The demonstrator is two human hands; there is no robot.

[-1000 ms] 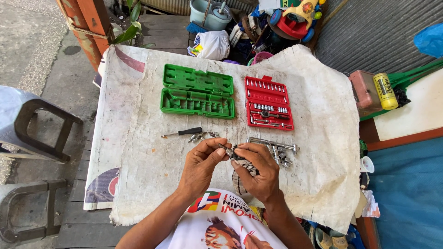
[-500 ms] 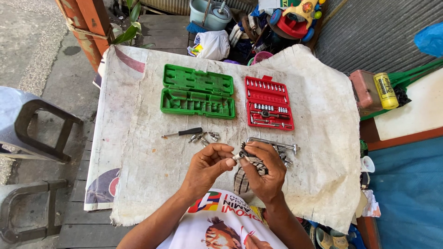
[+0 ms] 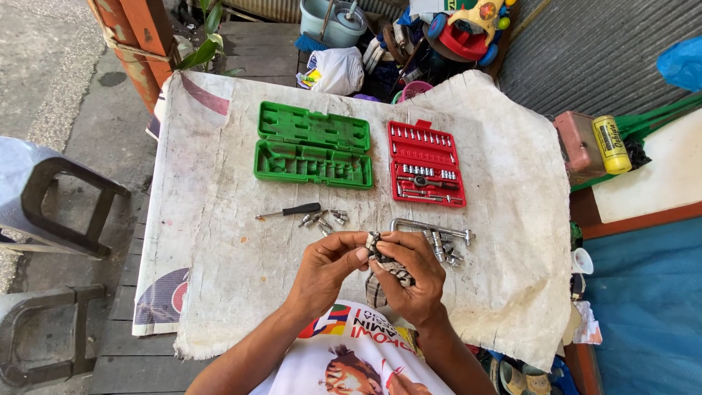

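Both hands meet at the table's near edge; the left hand (image 3: 325, 267) pinches a small metal socket (image 3: 373, 240), the right hand (image 3: 409, 281) grips a checked rag (image 3: 387, 269) (socket just above it, between both thumbs).

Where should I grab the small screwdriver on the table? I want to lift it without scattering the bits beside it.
Grip the screwdriver by its black handle, coming from above or the far side. It lies flat with the thin shaft pointing left, and the loose metal bits sit just below the handle end.
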